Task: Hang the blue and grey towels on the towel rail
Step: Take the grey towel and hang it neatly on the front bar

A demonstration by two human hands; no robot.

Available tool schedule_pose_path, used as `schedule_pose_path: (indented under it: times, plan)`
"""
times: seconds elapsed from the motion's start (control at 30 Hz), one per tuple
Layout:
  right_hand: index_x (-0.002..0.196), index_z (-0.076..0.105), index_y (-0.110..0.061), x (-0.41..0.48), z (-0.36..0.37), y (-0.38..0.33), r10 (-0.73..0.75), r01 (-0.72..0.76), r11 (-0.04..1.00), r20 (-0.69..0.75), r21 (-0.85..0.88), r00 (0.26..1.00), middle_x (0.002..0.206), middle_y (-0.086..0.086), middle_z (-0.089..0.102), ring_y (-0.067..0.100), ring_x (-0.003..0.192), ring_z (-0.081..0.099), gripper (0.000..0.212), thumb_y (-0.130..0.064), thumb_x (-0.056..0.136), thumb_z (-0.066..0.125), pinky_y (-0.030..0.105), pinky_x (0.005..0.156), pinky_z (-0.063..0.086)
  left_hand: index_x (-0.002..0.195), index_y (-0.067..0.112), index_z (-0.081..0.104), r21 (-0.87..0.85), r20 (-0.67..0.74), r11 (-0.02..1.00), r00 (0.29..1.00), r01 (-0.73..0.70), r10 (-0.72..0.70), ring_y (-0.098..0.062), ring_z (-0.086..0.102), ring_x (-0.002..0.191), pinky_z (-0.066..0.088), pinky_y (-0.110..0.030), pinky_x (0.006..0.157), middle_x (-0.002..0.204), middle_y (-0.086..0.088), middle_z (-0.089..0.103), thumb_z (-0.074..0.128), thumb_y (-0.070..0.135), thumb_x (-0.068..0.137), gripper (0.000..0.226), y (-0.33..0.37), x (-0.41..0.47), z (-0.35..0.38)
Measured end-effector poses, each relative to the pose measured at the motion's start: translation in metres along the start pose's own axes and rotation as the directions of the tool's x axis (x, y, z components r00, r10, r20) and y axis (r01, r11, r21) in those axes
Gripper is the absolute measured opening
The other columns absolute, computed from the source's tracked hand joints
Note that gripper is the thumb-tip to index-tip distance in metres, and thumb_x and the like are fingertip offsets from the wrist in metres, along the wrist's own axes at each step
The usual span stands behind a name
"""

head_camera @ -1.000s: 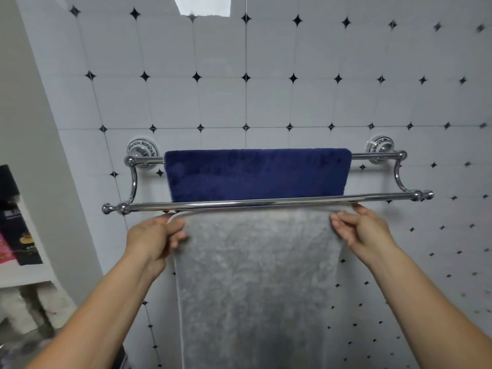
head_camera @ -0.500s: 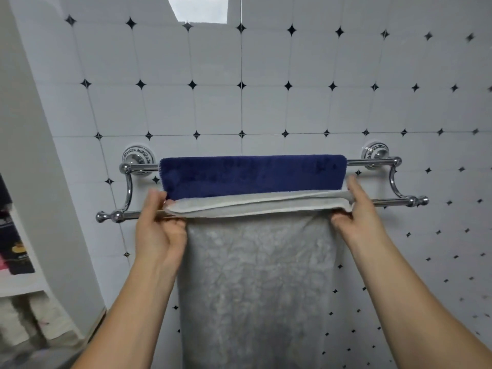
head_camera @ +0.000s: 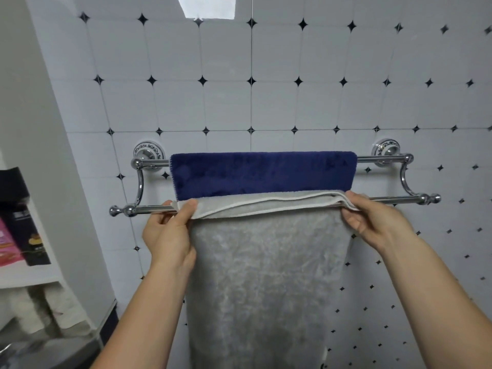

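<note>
A chrome double towel rail (head_camera: pixel 394 199) is fixed to the tiled wall. The blue towel (head_camera: pixel 263 174) hangs over its back bar. The grey towel (head_camera: pixel 266 283) drapes over the front bar, its white-edged top border folded over the bar and its long part hanging down in front. My left hand (head_camera: pixel 170 235) pinches the towel's top left corner at the bar. My right hand (head_camera: pixel 372 219) grips the top right corner, thumb on top of the fold.
A white shelf unit (head_camera: pixel 29 275) stands at the left with a black box (head_camera: pixel 18 217) and a pink packet on it, and pale cloths below. The white tiled wall (head_camera: pixel 292 102) with black diamond insets fills the background.
The grey towel's top edge has come up from below the front bar and now lies folded over it. Both hands rose with it and stay at its corners.
</note>
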State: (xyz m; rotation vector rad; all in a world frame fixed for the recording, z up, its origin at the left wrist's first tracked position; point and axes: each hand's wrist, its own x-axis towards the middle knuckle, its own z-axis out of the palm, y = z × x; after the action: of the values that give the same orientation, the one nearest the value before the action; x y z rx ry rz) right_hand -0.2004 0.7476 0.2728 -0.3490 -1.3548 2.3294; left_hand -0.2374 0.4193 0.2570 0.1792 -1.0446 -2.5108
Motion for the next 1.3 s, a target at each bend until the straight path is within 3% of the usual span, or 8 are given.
schedule_pose_path:
  times: [0.1, 0.2, 0.33, 0.5, 0.67, 0.83, 1.07, 1.3]
  plan:
    - [0.083, 0.069, -0.014, -0.009, -0.007, -0.01, 0.015, -0.048, 0.956, -0.115, -0.289, 0.993, 0.066, -0.002, 0.065, 0.006, 0.04, 0.055, 0.025, -0.03, 0.071, 0.084, 0.015, 0.036, 0.042, 0.109, -0.007, 0.059, 0.052, -0.085, 0.998, 0.996, -0.038, 0.042, -0.032, 0.07, 0.1, 0.06, -0.033, 0.078, 0.108, -0.019, 0.068, 0.082, -0.003, 0.07, 0.045, -0.005, -0.003, 0.001]
    - [0.07, 0.063, -0.018, -0.018, -0.005, -0.017, 0.07, -0.122, 0.849, -0.119, -0.515, 0.99, 0.055, -0.003, 0.061, 0.003, 0.031, 0.039, 0.034, -0.049, 0.075, 0.076, 0.011, 0.034, 0.024, 0.117, -0.003, 0.053, 0.076, -0.177, 0.996, 0.983, -0.037, 0.05, -0.02, 0.07, 0.077, 0.057, -0.021, 0.057, 0.119, -0.019, 0.062, 0.086, 0.005, 0.069, 0.059, -0.007, -0.004, 0.001]
    - [0.074, 0.065, -0.02, -0.024, 0.004, -0.025, 0.111, -0.139, 0.844, -0.085, -0.518, 0.99, 0.055, -0.004, 0.063, 0.001, 0.029, 0.035, 0.025, -0.041, 0.087, 0.067, 0.01, 0.031, 0.018, 0.086, 0.013, 0.06, 0.232, -0.219, 0.973, 0.975, 0.014, 0.039, -0.01, 0.057, 0.058, 0.047, -0.02, 0.046, 0.078, 0.0, 0.064, 0.09, 0.035, 0.064, 0.043, -0.013, -0.013, -0.003]
    - [0.068, 0.066, -0.016, -0.03, 0.0, -0.014, -0.037, 0.006, 0.837, -0.045, -0.547, 0.998, 0.044, -0.009, 0.052, 0.005, 0.034, 0.03, 0.03, -0.035, 0.09, 0.063, 0.014, 0.031, 0.017, 0.059, 0.017, 0.049, 0.383, -0.06, 0.92, 0.996, 0.08, -0.062, -0.007, 0.033, 0.028, 0.023, -0.011, 0.034, 0.052, 0.002, 0.044, 0.077, 0.031, 0.082, 0.039, 0.002, -0.008, -0.001]
    - [0.058, 0.058, -0.015, -0.038, -0.03, 0.017, -0.192, 0.164, 0.836, 0.001, -0.524, 0.981, 0.059, 0.008, 0.048, 0.012, 0.043, 0.031, 0.039, -0.039, 0.087, 0.066, 0.024, 0.046, 0.021, 0.06, 0.018, 0.048, 0.462, 0.09, 0.887, 0.993, 0.024, -0.074, -0.006, 0.032, 0.032, 0.02, -0.014, 0.035, 0.044, 0.007, 0.041, 0.072, 0.024, 0.087, 0.036, 0.009, -0.01, -0.026]
    - [0.053, 0.057, -0.017, -0.063, -0.089, 0.087, -0.179, 0.183, 0.811, 0.062, -0.555, 0.982, 0.063, 0.014, 0.042, 0.013, 0.047, 0.03, 0.045, -0.049, 0.084, 0.067, 0.023, 0.046, 0.026, 0.082, 0.006, 0.061, 0.488, 0.293, 0.872, 0.947, -0.027, -0.135, -0.01, 0.053, 0.052, 0.042, -0.029, 0.05, 0.065, -0.003, 0.062, 0.067, 0.026, 0.089, 0.022, -0.012, -0.033, -0.108]
    - [0.052, 0.058, -0.012, -0.105, -0.151, 0.185, 0.014, -0.022, 0.813, -0.017, -0.582, 1.0, 0.054, 0.01, 0.044, 0.015, 0.043, 0.035, 0.048, -0.044, 0.087, 0.064, 0.026, 0.05, 0.028, 0.1, 0.001, 0.069, 0.463, 0.205, 0.864, 0.924, 0.2, -0.323, -0.025, 0.073, 0.094, 0.06, -0.026, 0.07, 0.1, -0.013, 0.077, 0.066, 0.018, 0.086, 0.022, -0.067, -0.057, -0.209]
    - [0.052, 0.061, -0.003, -0.117, -0.189, 0.223, 0.145, -0.179, 0.694, -0.108, -0.697, 0.984, 0.051, 0.015, 0.053, 0.021, 0.047, 0.047, 0.05, -0.033, 0.091, 0.064, 0.03, 0.052, 0.037, 0.098, -0.014, 0.064, 0.569, 0.037, 0.745, 0.894, 0.349, -0.447, -0.03, 0.072, 0.083, 0.06, -0.028, 0.061, 0.094, -0.024, 0.074, 0.066, 0.006, 0.089, 0.022, -0.115, -0.07, -0.261]
